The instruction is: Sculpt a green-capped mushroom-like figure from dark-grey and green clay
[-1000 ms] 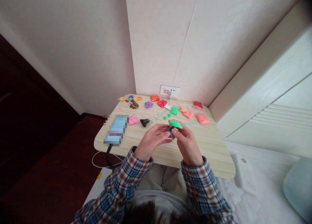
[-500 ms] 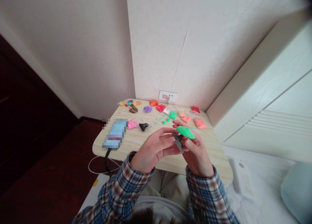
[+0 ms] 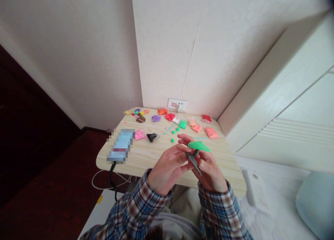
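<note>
My left hand (image 3: 165, 168) and my right hand (image 3: 212, 172) hold a clay model (image 3: 198, 146) between them, above the near part of the table. Its top is a flat, pointed bright green piece; a short dark grey stem joins it to a thin dark grey base (image 3: 193, 161). The left fingers and thumb grip the base at its left edge. The right thumb presses near the stem and base, with the other right fingers partly hidden behind the model. Small green clay balls (image 3: 172, 140) lie on the table just beyond my hands.
The wood-grain table (image 3: 146, 156) bears a phone (image 3: 121, 145) at left with a cable, a black clay packet (image 3: 152, 137), a pink one (image 3: 139, 134), a purple one (image 3: 156, 118), a green one (image 3: 182, 124) and a salmon one (image 3: 211, 132). A wall socket (image 3: 177, 104) is behind.
The clay model has turned in my hands, so its stem and base now show more from the side. A third green ball has come into sight. The view has shifted slightly.
</note>
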`<act>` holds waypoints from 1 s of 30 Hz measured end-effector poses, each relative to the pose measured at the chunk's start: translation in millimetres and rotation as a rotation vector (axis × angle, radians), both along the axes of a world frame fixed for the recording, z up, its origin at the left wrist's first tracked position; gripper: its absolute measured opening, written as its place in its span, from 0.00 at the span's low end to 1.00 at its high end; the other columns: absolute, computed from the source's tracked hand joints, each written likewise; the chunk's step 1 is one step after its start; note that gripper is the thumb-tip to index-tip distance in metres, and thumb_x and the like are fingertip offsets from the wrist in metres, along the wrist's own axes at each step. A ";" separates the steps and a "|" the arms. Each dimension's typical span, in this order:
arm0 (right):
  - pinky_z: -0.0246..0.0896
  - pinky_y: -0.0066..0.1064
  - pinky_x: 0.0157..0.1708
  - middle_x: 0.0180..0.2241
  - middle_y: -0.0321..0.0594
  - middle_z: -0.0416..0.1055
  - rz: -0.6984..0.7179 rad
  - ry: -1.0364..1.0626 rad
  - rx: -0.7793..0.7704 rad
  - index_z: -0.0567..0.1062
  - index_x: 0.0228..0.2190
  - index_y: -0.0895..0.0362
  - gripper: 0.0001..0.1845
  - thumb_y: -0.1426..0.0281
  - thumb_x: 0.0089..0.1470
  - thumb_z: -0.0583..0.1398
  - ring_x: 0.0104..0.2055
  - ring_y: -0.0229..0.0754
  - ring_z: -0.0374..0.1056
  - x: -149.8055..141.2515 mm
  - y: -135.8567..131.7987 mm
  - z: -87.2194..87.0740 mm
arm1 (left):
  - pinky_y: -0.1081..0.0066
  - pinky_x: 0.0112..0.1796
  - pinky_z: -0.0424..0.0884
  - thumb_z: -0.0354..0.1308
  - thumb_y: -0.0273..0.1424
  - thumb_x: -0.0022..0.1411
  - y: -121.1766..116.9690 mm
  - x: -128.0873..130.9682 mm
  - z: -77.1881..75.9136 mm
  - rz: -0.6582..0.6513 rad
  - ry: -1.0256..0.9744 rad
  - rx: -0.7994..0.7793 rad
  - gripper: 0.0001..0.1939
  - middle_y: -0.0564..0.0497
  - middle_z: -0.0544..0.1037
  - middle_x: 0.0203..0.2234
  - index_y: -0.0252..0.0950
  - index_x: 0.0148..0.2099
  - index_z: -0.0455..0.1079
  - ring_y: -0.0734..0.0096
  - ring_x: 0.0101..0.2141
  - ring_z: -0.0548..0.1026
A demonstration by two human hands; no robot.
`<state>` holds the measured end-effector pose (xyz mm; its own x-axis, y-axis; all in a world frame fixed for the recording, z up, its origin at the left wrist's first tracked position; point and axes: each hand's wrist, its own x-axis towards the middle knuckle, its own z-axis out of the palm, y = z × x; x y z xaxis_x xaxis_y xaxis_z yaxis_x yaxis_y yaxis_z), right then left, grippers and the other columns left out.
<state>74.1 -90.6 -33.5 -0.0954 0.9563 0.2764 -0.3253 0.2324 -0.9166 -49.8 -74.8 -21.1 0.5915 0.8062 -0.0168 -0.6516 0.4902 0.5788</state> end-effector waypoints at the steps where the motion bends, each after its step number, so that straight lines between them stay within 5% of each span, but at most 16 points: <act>1: 0.59 0.43 0.52 0.57 0.41 0.62 -0.007 0.012 0.005 0.78 0.39 0.48 0.21 0.53 0.42 0.65 0.57 0.52 0.58 -1.5 -0.7 0.1 | 0.73 0.41 0.68 0.71 0.31 0.44 -1.3 2.4 -0.5 0.018 -0.015 -0.011 0.13 0.53 0.75 0.30 0.33 0.30 0.71 0.73 0.35 0.74; 12: 0.61 0.36 0.48 0.46 0.38 0.70 -0.110 0.040 0.058 0.79 0.28 0.47 0.13 0.56 0.39 0.68 0.52 0.47 0.62 -10.7 -7.7 8.7 | 0.69 0.40 0.69 0.72 0.31 0.38 -15.7 23.0 -0.4 0.124 -0.081 -0.081 0.15 0.57 0.69 0.22 0.34 0.24 0.67 0.76 0.27 0.70; 18: 0.65 0.34 0.37 0.40 0.39 0.70 -0.204 0.039 0.009 0.78 0.26 0.48 0.12 0.55 0.40 0.67 0.37 0.42 0.66 -12.5 -7.9 5.9 | 0.72 0.39 0.68 0.72 0.31 0.37 -15.1 23.8 -4.1 0.136 -0.066 -0.126 0.14 0.56 0.71 0.23 0.34 0.24 0.70 0.72 0.32 0.73; 25: 0.53 0.46 0.54 0.43 0.41 0.66 -0.240 -0.176 0.172 0.78 0.27 0.49 0.09 0.59 0.43 0.67 0.51 0.49 0.60 5.6 -6.3 17.0 | 0.64 0.41 0.67 0.66 0.49 0.43 -7.3 4.4 -4.3 0.004 0.026 0.011 0.24 0.48 0.76 0.30 0.33 0.33 0.74 0.62 0.38 0.73; 30: 0.52 0.47 0.55 0.45 0.39 0.65 -0.262 -0.291 0.226 0.77 0.28 0.48 0.09 0.58 0.45 0.65 0.53 0.50 0.58 11.0 -9.2 26.2 | 0.66 0.43 0.66 0.67 0.41 0.47 -4.4 -9.0 9.6 -0.062 0.085 0.147 0.20 0.45 0.76 0.37 0.32 0.38 0.73 0.62 0.40 0.73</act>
<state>85.1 -99.8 -7.3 0.0374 0.8771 0.4789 0.0354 0.4778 -0.8778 -58.8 -79.2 -11.6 0.6417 0.7656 0.0463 -0.5685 0.4342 0.6987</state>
